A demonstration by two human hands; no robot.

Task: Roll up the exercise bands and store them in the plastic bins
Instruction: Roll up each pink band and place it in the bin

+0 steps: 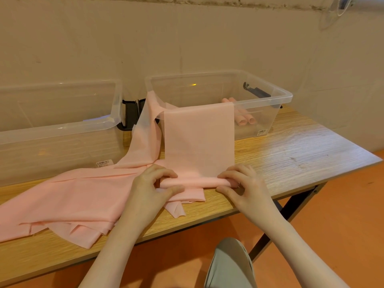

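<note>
A person is sitting at the wooden table (291, 146), and a knee (230, 265) is showing just below the near edge. Both hands are working on one pink band (199, 142). The left hand (149, 190) is pinching the left end of the small roll (197, 181), with fingers curled over the top and the thumb tucked below. The right hand (247, 183) is gripping the right end the same way.

The roll is still thin, so most of the job is waiting. It could go crooked if one hand is turning faster than the other. Then one end would grow fat and the roll would look like a cone.

Under the roll, more loose pink bands (68, 204) are lying in a messy pile, spreading to the left. Their edges are sitting right beneath the hands. A loose edge could get caught and rolled in too.

Farther away, the band is climbing up and hanging over the front wall of the right bin (284, 96). It is also twisting where it is draped over the bin's left corner. As the roll is growing, the band could snag there, tug the bin, or bring the twist into the roll.

Inside that bin, some rolled bands (245, 119) are already resting. The left bin (62, 129) is standing beside it, and it looks like nothing is in it.
</note>
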